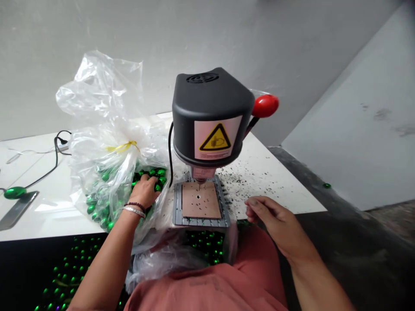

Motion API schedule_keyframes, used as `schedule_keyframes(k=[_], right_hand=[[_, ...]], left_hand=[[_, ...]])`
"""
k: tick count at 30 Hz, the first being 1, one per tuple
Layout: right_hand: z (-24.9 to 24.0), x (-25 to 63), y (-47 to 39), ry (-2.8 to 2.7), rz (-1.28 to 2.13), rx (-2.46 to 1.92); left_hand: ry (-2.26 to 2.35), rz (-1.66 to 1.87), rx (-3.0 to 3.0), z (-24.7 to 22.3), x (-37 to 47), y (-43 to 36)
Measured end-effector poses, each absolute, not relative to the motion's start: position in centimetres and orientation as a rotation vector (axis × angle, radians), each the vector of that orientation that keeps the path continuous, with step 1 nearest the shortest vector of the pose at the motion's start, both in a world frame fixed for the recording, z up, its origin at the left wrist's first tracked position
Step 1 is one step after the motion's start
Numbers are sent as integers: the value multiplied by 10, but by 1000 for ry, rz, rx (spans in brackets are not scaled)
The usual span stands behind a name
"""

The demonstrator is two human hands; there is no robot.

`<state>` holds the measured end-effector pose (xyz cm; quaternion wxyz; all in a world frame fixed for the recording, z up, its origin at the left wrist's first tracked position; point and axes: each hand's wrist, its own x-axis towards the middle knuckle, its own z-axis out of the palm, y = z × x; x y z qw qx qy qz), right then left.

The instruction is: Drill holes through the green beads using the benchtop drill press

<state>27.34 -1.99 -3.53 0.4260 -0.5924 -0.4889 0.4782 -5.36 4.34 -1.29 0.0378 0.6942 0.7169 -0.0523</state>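
My left hand (146,190) reaches into an opened clear plastic bag (97,125) of shiny green balls (158,172). Its fingers curl down among the balls, and the fingertips are hidden. My right hand (270,214) hovers near the table's front edge with the thumb pressed to the curled fingers; whatever they hold, if anything, cannot be seen. Between my hands stands a small black drill press (212,103) with a yellow warning label. Below its bit lies a brown square board (201,207) with a dark-centred hole, on a grey slotted base (178,211).
A red-knobbed lever (266,106) sticks out at the press's right. Dark shavings (249,177) litter the white table (292,190). A phone (19,211), a green ball (14,192) and a black cable (48,175) lie at left. More green balls (207,246) sit below the table edge.
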Motion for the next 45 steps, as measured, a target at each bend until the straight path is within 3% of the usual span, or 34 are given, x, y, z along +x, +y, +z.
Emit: schedule_keyframes(k=[5, 13, 17, 20, 24, 29, 40, 45], right_hand=[[-35, 268, -21, -1226, 1195, -1482], [-41, 258, -22, -1304, 1270, -1450], [-40, 253, -24, -1370, 1250, -1439], [-27, 238, -27, -1517, 1199, -1386], [-11, 207, -31, -1717, 1015, -1202], [-23, 191, -39, -1899, 911, -1108], [-41, 199, -56, -1721, 1043, -1358], [-37, 200, -51, -1660, 1396, -1299]], left_hand=[[2235, 54, 2108, -15, -57, 43], [2235, -234, 1947, -8, -52, 51], [2258, 277, 1795, 17, -52, 31], [1809, 733, 1536, 33, -41, 1], [1258, 952, 984, 27, -8, -31], [1087, 957, 555, 3, 26, -49], [1242, 908, 770, -30, 41, -66], [1235, 841, 989, -33, 37, -66]])
